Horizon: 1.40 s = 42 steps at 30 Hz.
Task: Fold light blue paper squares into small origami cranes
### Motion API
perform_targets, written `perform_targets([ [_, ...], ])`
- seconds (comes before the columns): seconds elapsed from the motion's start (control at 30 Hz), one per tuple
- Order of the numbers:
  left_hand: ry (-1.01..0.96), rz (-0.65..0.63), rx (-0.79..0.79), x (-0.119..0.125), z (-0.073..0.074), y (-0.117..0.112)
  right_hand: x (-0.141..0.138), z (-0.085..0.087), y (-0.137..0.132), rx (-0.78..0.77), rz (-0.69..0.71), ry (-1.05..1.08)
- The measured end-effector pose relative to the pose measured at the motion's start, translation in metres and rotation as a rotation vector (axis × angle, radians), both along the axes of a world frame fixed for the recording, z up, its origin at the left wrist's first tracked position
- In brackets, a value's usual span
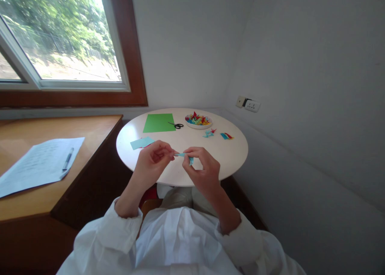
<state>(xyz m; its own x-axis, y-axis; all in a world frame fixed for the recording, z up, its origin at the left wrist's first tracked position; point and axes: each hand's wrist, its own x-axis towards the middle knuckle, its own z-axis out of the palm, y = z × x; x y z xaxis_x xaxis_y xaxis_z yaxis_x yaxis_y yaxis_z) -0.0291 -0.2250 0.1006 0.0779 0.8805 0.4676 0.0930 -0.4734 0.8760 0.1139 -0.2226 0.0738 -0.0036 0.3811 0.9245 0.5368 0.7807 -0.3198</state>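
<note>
Between my two hands, above the near part of the round white table (168,174), is a small folded piece of light blue paper (181,155). My left hand (153,160) pinches its left tip between thumb and fingers. With thumb and forefinger my right hand (204,166) grips the other end, where a wider blue flap shows below the fingers. The exact folds are too small to make out. Just beyond my left hand lies a flat light blue sheet (141,143), with a bit of red paper under its edge.
Farther back are a green sheet (159,123), black-handled scissors (178,126) and a white dish (198,126) of colourful folded paper pieces. Red and blue folded pieces (208,134) and coloured strips (226,136) lie right. A wooden desk (87,158) at left holds written paper (39,162) and a pen (68,159).
</note>
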Motion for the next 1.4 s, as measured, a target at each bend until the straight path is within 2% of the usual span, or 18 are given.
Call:
perform_targets([
  [0.4, -0.060, -0.065, -0.102, 0.009, -0.006, 0.001, -0.003, -0.002, 0.001, -0.021, 0.030, 0.016],
  [0.67, -0.045, -0.006, -0.063, 0.012, -0.002, -0.001, -0.004, -0.002, 0.001, -0.015, 0.056, 0.018],
  [0.93, -0.090, -0.114, -0.107, 0.010, -0.008, 0.003, -0.003, -0.004, 0.001, -0.049, 0.073, 0.005],
  [1.13, -0.081, -0.011, -0.038, 0.012, -0.016, 0.010, -0.004, -0.005, 0.004, -0.054, 0.081, 0.009],
  [1.27, -0.070, 0.097, 0.030, 0.012, -0.021, 0.015, -0.004, -0.005, 0.007, -0.027, 0.008, 0.034],
  [1.4, -0.079, 0.134, 0.029, 0.012, -0.024, 0.018, -0.002, -0.007, 0.010, -0.033, -0.043, 0.005],
])
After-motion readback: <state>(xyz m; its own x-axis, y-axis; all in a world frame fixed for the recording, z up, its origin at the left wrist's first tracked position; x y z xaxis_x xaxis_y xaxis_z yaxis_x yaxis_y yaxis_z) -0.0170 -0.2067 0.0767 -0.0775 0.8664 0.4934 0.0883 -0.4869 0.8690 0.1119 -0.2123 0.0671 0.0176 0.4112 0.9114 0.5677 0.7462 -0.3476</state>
